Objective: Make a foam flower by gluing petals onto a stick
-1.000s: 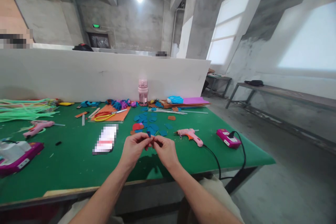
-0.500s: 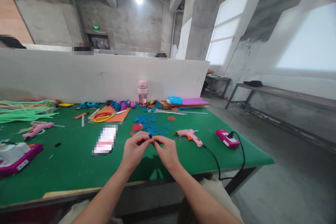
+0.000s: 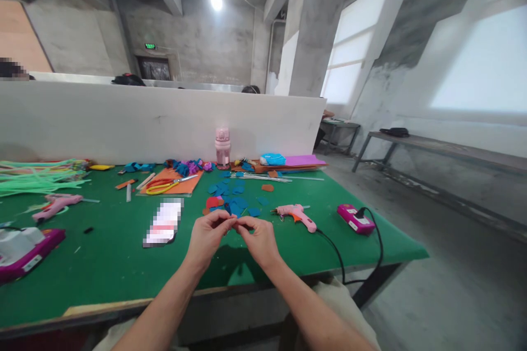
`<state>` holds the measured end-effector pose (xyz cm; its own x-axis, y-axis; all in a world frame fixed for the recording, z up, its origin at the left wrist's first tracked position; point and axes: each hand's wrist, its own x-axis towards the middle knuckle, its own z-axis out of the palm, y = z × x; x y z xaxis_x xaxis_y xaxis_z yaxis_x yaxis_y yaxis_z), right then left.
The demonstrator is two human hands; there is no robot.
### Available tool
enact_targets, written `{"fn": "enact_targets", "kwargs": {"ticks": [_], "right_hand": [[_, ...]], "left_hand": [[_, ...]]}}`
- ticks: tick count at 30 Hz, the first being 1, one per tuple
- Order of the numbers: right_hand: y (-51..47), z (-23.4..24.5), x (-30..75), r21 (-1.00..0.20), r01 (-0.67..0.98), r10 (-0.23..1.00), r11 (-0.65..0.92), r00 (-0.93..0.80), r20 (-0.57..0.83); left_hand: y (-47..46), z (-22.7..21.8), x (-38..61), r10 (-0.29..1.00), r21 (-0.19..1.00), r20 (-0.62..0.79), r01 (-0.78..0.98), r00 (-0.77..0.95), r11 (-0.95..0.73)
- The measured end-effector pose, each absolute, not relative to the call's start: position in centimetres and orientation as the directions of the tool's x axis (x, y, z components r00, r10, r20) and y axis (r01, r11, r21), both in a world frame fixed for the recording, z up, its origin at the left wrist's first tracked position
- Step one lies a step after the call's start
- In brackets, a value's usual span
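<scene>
My left hand (image 3: 209,236) and my right hand (image 3: 257,237) meet above the green table, fingertips pinched together. Between them is a small dark blue piece (image 3: 228,208), mostly hidden by the fingers; its kind I cannot make out. Just beyond the fingertips lie several flat cut blue pieces (image 3: 237,206), looking like felt or foam, with a red piece (image 3: 212,202) among them. A pink glue gun (image 3: 297,216) rests to the right of my right hand, its cord running off the front edge.
On the right stands a magenta power strip (image 3: 356,219); another magenta power strip (image 3: 31,255) is at far left, near a second pink glue gun (image 3: 57,207). Scissors (image 3: 168,184) lie on orange sheets. A pink bottle (image 3: 223,148) stands against the white partition (image 3: 164,120).
The dark blue piece, which stuck up above the fingertips, now shows less, behind my left fingers. Both hands have shifted very slightly left and stay pinched. The view has moved a little.
</scene>
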<state>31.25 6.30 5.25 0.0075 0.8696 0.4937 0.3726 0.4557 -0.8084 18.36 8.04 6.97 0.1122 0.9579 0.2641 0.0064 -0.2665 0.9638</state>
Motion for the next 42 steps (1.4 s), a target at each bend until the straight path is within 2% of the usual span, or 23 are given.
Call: {"fn": "enact_targets", "kwargs": {"ticks": [3, 5, 7, 9, 10, 12, 14, 17, 23, 29, 33, 36, 39, 42], "right_hand": [[6.9, 5.6, 32.7, -0.824, 0.365, 0.881, 0.432, 0.022, 0.472], [7.6, 6.0, 34.7, -0.832, 0.386, 0.865, 0.399, 0.141, 0.481], [8.3, 6.4, 36.8, -0.846, 0.404, 0.817, 0.349, 0.311, 0.485], [9.1, 6.6, 38.5, -0.856, 0.423, 0.779, 0.296, 0.411, 0.473], [9.6, 6.7, 39.0, -0.856, 0.436, 0.785, 0.278, 0.410, 0.464], [10.6, 6.6, 38.9, -0.835, 0.485, 0.839, 0.260, 0.315, 0.444], [11.9, 6.3, 37.8, -0.757, 0.607, 0.909, 0.240, 0.132, 0.395], [14.1, 5.4, 35.6, -0.495, 0.822, 0.954, 0.283, -0.184, 0.239], [17.1, 3.4, 33.7, -0.375, 0.900, 0.975, 0.222, -0.209, 0.075], [17.2, 2.9, 33.8, -0.343, 0.903, 0.965, 0.257, -0.257, 0.047], [16.2, 3.5, 34.5, -0.372, 0.889, 0.964, 0.266, -0.247, 0.099], [14.9, 4.4, 35.1, -0.431, 0.855, 0.957, 0.288, -0.247, 0.150], [13.4, 5.0, 35.4, -0.639, 0.709, 0.954, 0.299, -0.237, 0.184], [11.9, 5.2, 35.1, -0.867, 0.444, 0.965, 0.227, -0.224, 0.138]], "left_hand": [[8.7, 7.6, 17.0, 0.967, 0.967, 0.252, 0.034, 0.034, -0.254], [9.5, 7.8, 15.6, 0.963, 0.965, 0.260, -0.014, -0.065, -0.262], [10.2, 7.8, 14.4, 0.946, 0.947, 0.258, -0.143, -0.198, -0.288], [10.6, 7.4, 13.8, 0.945, 0.933, 0.218, -0.230, -0.244, -0.275], [10.6, 7.1, 13.8, 0.953, 0.948, 0.190, -0.210, -0.235, -0.241], [10.4, 6.6, 14.3, 0.974, 0.981, 0.148, -0.101, -0.173, -0.167], [9.9, 6.4, 15.1, 0.983, 0.987, 0.150, -0.043, -0.102, -0.155], [9.3, 6.7, 15.7, 0.981, 0.981, 0.194, -0.022, -0.019, -0.195], [9.7, 7.3, 15.5, 0.963, 0.964, 0.249, -0.125, 0.108, -0.235], [10.0, 6.9, 15.8, 0.943, 0.964, 0.267, -0.065, 0.197, -0.260], [10.3, 6.5, 16.1, 0.944, 0.968, 0.249, -0.034, 0.217, -0.248], [10.7, 6.2, 16.2, 0.965, 0.974, 0.218, 0.031, 0.145, -0.225], [11.1, 6.0, 16.4, 0.977, 0.969, 0.204, 0.128, 0.058, -0.210], [11.1, 6.0, 16.8, 0.988, 0.961, 0.146, 0.230, 0.051, -0.154]]}}
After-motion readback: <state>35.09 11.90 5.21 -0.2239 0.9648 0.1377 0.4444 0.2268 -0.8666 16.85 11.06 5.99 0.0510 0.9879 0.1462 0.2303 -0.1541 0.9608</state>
